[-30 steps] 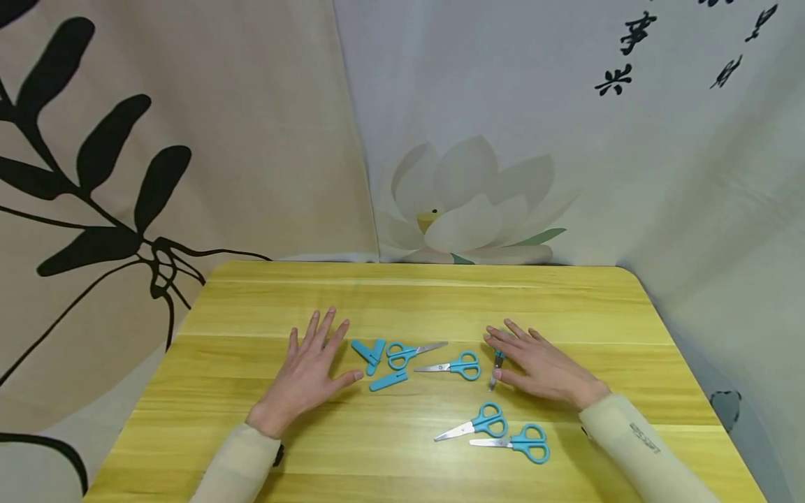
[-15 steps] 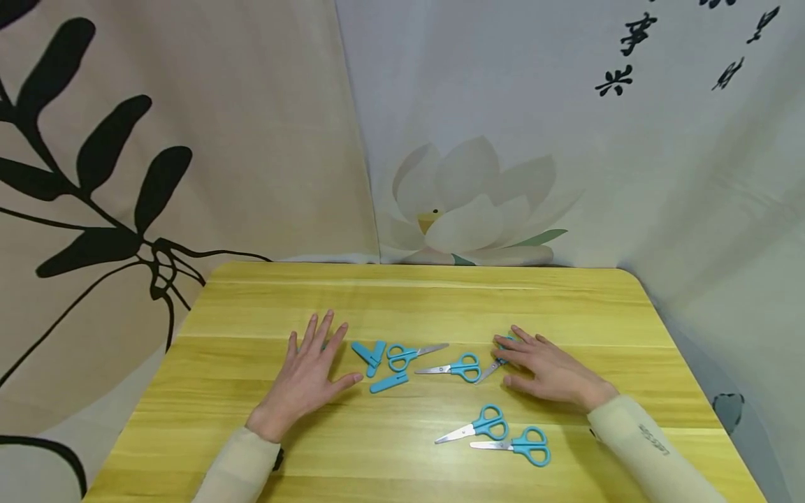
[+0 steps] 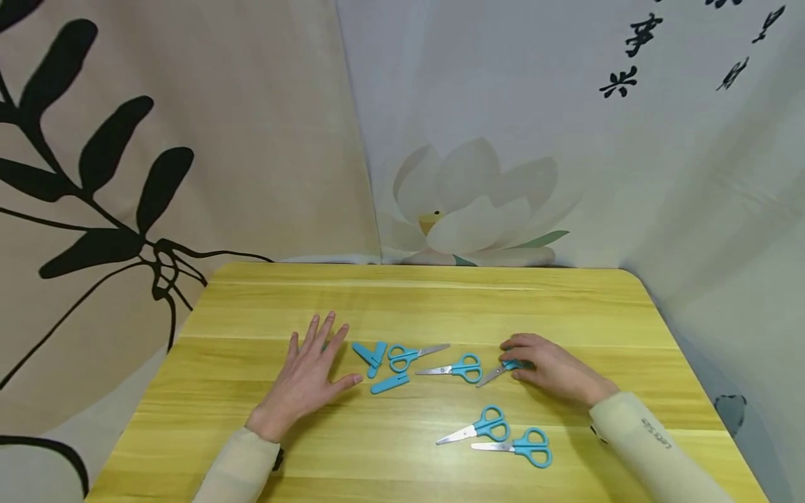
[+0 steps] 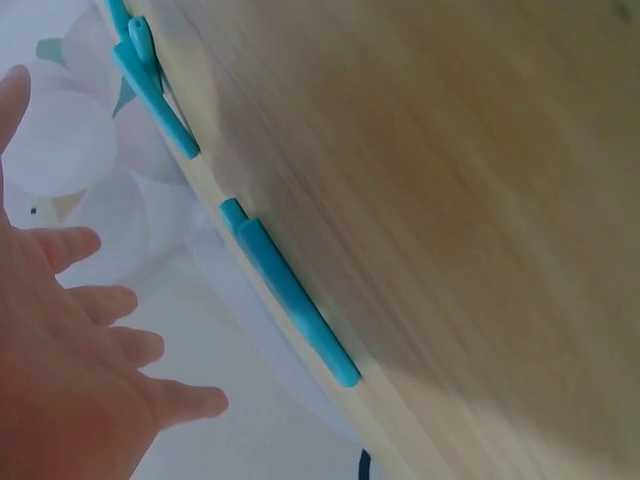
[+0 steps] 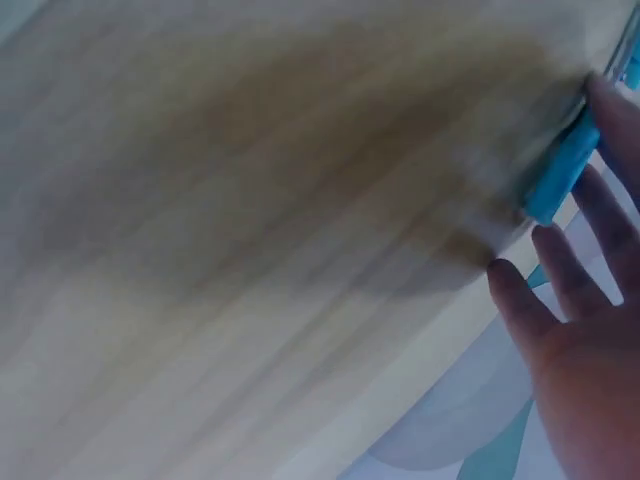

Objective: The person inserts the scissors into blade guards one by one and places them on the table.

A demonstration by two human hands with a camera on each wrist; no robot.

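My right hand (image 3: 553, 363) curls its fingers and thumb round the blue handle of a pair of scissors (image 3: 493, 376), whose blade points left toward the near side. In the right wrist view the fingertips meet that blue handle (image 5: 565, 170), close over the table. My left hand (image 3: 305, 377) is spread with straight fingers, holding nothing. A bit of blue shows between its fingers. Right of it lie several blue scissor covers, some in a small pile (image 3: 371, 358) and one apart (image 3: 390, 383). The left wrist view shows a blue cover (image 4: 300, 305) beyond the spread fingers.
Two scissors with blue handles lie between the hands, one farther back (image 3: 405, 356) and one nearer the right hand (image 3: 465, 367). Two more, one left (image 3: 487, 423) and one right (image 3: 531, 447), lie toward the front of the wooden table (image 3: 352, 461). Printed curtains hang behind.
My right hand has gone from flat, spread fingers to curled round the scissors, shifting slightly right. Those scissors have turned from near upright in view to slanting. The left hand stays in place.
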